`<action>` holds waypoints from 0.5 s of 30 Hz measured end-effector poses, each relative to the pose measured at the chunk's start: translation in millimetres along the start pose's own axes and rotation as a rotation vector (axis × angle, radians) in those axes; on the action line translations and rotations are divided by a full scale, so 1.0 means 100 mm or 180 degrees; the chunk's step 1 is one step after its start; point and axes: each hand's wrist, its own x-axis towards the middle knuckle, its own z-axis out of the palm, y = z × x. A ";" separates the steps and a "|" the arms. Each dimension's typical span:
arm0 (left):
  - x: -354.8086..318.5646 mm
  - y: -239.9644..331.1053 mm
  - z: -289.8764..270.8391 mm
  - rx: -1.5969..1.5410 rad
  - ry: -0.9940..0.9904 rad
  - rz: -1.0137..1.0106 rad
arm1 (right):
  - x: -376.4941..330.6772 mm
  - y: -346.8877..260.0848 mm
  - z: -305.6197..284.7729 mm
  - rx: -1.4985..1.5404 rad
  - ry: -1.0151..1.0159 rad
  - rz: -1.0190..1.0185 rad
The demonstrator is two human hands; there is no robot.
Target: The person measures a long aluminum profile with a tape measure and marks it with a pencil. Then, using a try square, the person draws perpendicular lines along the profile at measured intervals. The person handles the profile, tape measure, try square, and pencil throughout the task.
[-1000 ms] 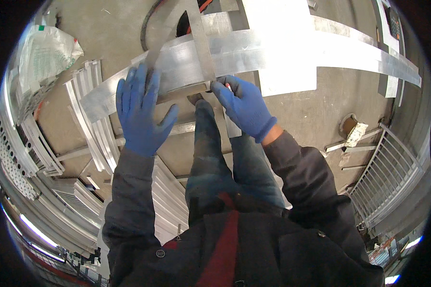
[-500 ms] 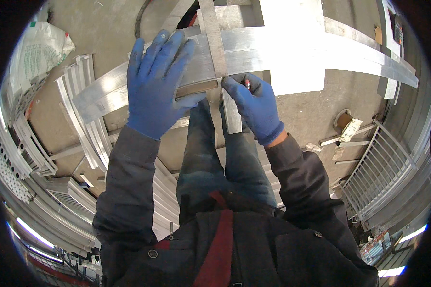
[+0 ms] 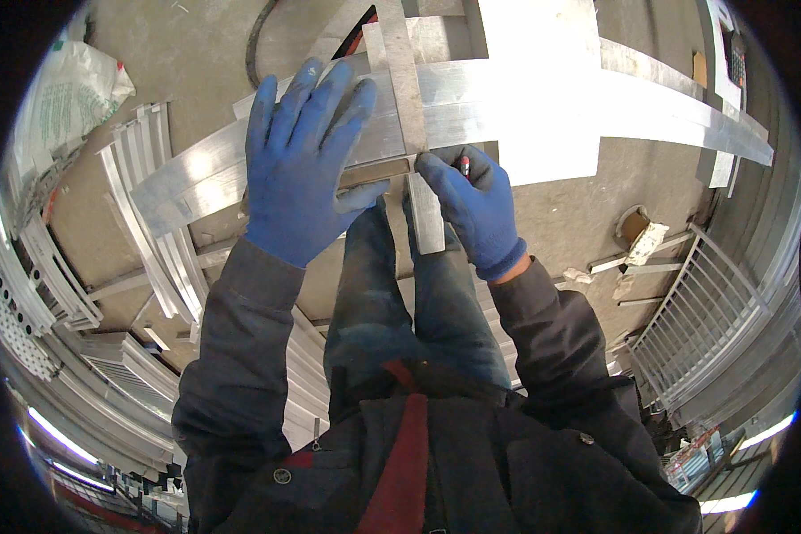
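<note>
Two gloved hands on a metal bar.
Left hand [image 3: 301, 160] lies flat, fingers spread, on the bar [image 3: 543, 102]; right hand [image 3: 473, 200] pinches a pencil [image 3: 464, 165] beside the square [image 3: 409, 98].

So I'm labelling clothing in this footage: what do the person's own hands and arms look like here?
Both the left hand and the right hand wear snug blue knit work gloves that end at the wrist. Both arms are in dark, navy-looking jacket sleeves, loose and creased, with round buttons near the jacket's front. No markings can be made out on the gloves.
</note>
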 end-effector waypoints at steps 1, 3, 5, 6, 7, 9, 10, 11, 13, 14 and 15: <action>0.00 0.00 0.00 0.0012 -0.0045 -0.0028 | 0.00 0.00 0.00 -0.0043 0.0031 0.0049; 0.00 -0.01 0.00 -0.0013 -0.0016 -0.0011 | -0.01 0.00 0.00 0.0134 -0.0030 0.0083; 0.00 -0.01 0.01 -0.0016 0.0008 -0.0002 | -0.01 0.01 -0.01 0.0222 -0.0040 0.0110; 0.01 -0.01 0.01 -0.0011 0.0030 0.0008 | -0.01 0.02 -0.02 0.0234 -0.0048 0.0115; 0.00 0.00 0.01 0.0015 0.0037 0.0010 | -0.01 0.03 -0.02 0.0280 -0.0086 0.0068; 0.01 0.00 0.00 -0.0033 0.0048 0.0005 | 0.00 0.04 -0.03 0.0148 -0.0038 0.0183; 0.01 0.01 0.00 -0.0038 0.0032 -0.0011 | 0.00 0.03 -0.04 0.0127 -0.0058 0.0128; 0.02 0.01 -0.01 -0.0054 0.0028 -0.0019 | 0.00 0.01 -0.03 -0.0077 0.0015 -0.0013; 0.03 0.02 -0.03 -0.0054 -0.0018 -0.0072 | -0.03 -0.06 -0.06 -0.0503 0.0171 -0.0216; 0.04 0.02 -0.03 -0.0079 -0.0006 -0.0069 | -0.06 -0.12 -0.08 -0.0381 0.0152 -0.0366; 0.04 0.03 -0.04 -0.0089 -0.0016 -0.0088 | -0.13 -0.20 -0.13 -0.0328 0.0199 -0.0254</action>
